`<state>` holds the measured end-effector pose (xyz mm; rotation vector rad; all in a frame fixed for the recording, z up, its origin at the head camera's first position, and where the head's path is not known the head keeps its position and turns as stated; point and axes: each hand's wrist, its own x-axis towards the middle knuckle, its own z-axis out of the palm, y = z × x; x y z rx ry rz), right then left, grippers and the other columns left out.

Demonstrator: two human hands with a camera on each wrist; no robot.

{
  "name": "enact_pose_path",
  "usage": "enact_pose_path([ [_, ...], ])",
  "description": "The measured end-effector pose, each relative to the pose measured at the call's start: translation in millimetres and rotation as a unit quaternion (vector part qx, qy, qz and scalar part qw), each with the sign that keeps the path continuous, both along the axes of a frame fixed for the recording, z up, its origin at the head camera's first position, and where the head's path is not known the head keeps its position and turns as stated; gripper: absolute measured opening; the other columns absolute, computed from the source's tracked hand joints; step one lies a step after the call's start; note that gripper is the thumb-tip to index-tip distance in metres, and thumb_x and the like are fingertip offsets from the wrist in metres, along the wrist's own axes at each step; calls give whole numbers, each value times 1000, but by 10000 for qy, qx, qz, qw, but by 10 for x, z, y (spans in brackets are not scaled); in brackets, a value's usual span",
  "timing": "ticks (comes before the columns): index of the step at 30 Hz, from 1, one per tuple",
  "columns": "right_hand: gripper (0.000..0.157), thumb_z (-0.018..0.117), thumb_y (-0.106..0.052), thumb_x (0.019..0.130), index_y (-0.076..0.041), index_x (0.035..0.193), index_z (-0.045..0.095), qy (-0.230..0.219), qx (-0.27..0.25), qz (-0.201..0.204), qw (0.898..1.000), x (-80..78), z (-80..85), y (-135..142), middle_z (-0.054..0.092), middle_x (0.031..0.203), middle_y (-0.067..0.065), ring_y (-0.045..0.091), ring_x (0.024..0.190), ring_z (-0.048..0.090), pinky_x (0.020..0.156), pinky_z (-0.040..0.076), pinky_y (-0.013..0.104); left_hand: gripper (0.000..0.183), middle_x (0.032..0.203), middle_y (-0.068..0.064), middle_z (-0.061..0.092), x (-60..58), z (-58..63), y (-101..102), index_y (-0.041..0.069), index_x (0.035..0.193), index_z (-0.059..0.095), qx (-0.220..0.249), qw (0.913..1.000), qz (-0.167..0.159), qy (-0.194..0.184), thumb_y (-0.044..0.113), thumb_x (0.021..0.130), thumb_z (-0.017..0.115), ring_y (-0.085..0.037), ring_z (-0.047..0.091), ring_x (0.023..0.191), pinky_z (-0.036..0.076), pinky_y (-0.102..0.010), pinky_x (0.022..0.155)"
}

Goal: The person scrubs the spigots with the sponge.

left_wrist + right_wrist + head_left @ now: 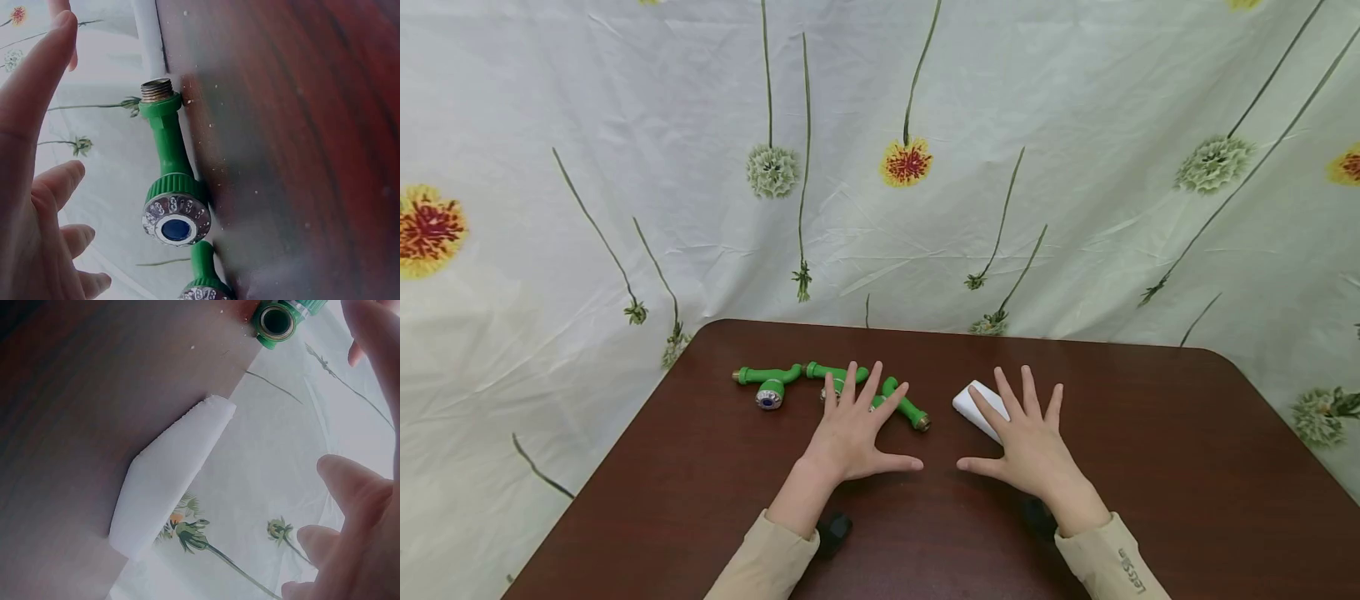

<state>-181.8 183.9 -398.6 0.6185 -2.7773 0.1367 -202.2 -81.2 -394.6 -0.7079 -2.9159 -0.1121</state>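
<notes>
My left hand (847,437) is spread above the table with nothing in it, its fingertips overlapping the green taps in the head view. These taps have brass threaded ends and clear knobs: one at the left (784,375), a second tap (822,371) beside it, and a third tap (913,412), its knob end partly hidden by my fingers. In the left wrist view, one tap (172,147) shows its thread and blue-centred knob. My right hand (1032,450), also spread and holding nothing, partly covers a white folded-looking pad (972,402). The pad (169,478) lies flat in the right wrist view.
A dark red-brown table (700,500) with rounded far corners carries everything. Behind it hangs a white flowered cloth (850,83). Dark wrist-worn pieces (833,533) show beneath both wrists, near beige sleeves (767,558).
</notes>
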Motion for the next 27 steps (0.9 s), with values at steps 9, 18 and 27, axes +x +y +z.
enact_pose_path([
  [9, 95, 60, -73, 71, -22, 147, 34, -86, -75, -22, 9999, -9, 19, 2, 14, 154, 19, 45, 138, -8, 99, -7, 72, 103, 156, -12, 8, -6, 26, -7, 32, 150, 22, 113, 9999, -61, 84, 88, 66, 42, -41, -5, 140, 1, -66, 105],
  [18, 89, 60, -67, 76, -25, 148, 31, -362, -404, 30, 9985, -21, 60, 2, 12, 154, 18, 42, 139, -10, 101, -3, 70, 89, 156, -13, 5, 2, 60, -5, 28, 150, 23, 897, 9956, -246, -124, 73, 79, 51, -40, -4, 140, 4, -63, 107],
  [27, 85, 61, -62, 80, -21, 148, 31, -375, -977, -16, 9945, -64, 59, 19, 13, 155, 17, 42, 140, 2, 105, 8, 66, 81, 155, -14, 11, -4, 66, -7, 23, 150, 26, 1869, 9814, -203, -392, 60, 84, 58, -36, 3, 141, 12, -59, 109],
])
